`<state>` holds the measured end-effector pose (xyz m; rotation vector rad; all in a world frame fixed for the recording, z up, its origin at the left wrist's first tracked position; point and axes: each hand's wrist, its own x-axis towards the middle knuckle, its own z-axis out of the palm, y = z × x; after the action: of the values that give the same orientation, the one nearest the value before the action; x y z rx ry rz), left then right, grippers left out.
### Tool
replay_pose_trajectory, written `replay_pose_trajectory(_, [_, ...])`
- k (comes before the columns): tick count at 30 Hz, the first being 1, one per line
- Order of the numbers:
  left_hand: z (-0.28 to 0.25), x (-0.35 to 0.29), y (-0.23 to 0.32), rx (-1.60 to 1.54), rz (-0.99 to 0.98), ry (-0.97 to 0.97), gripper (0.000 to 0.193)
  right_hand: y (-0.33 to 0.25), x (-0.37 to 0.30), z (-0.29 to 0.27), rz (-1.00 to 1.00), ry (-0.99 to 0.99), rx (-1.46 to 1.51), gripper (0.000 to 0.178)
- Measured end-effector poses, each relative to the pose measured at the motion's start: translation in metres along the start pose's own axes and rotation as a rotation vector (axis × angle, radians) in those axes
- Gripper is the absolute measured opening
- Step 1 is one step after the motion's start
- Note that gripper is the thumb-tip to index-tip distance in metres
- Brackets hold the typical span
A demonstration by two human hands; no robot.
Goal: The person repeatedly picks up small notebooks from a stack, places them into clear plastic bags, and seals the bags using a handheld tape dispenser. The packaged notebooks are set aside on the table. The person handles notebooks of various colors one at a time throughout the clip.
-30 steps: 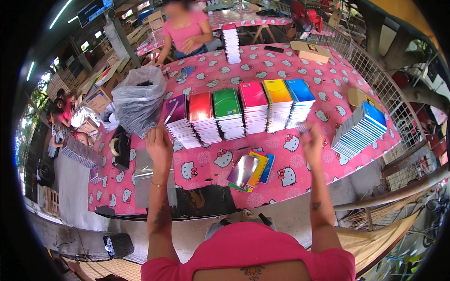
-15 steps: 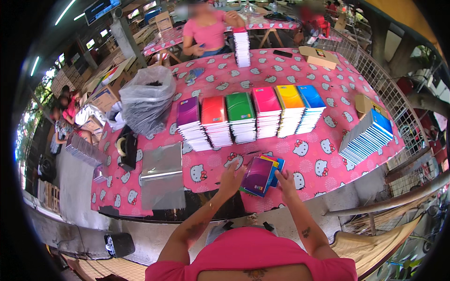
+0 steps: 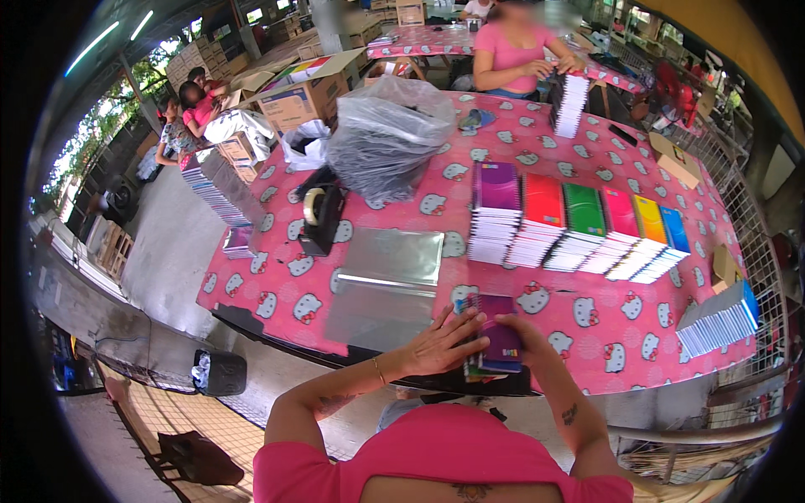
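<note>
At the near edge of the table, a small stack of spiral notebooks point(image 3: 501, 329) is held between my hands, a purple cover on top. My left hand point(image 3: 446, 342) grips the stack's spiral side, its fingers reaching over that edge. Along the opposite edge, my right hand point(image 3: 528, 337) grips the stack, its thumb near the top cover. Clear plastic sleeves point(image 3: 386, 285) lie flat to the left. Beyond my hands stand several tall notebook stacks in a row, among them a purple stack point(image 3: 496, 189), a red stack point(image 3: 543, 201) and a green stack point(image 3: 584, 210).
A black tape dispenser point(image 3: 320, 220) and a large plastic bag point(image 3: 386, 147) stand on the left. Leaning blue notebooks point(image 3: 719, 320) occupy the right end. Across the table, a person in pink point(image 3: 516, 54) handles another notebook stack point(image 3: 570, 105). A wire fence borders the right side.
My view has swung left, so the table appears farther right. The fanned notebooks are now squared closer together, with my left hand brought onto their spiral side. The person opposite now has both hands by their stack.
</note>
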<state>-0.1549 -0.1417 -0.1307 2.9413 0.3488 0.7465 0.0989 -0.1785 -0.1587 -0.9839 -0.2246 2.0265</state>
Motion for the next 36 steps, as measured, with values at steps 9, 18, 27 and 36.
replay_pose_trajectory(9, [-0.044, -0.13, -0.085, -1.254, -0.806, 0.49, 0.084, 0.07, 0.103, 0.149, -0.916, -0.356, -0.834, 0.111])
replay_pose_trajectory(18, [-0.019, -0.167, -0.12, -1.248, -0.81, 0.403, 0.102, 0.134, 0.172, 0.157, -0.981, 0.009, -0.682, 0.116])
replay_pose_trajectory(27, [0.009, -0.174, -0.133, -1.092, -0.777, 0.359, 0.1, 0.137, 0.173, 0.156, -0.954, -0.003, -0.699, 0.099])
replay_pose_trajectory(36, [-0.103, -0.131, -0.119, -0.32, -0.652, -0.03, 0.107, 0.132, 0.177, 0.133, -0.852, -0.033, -0.787, 0.09])
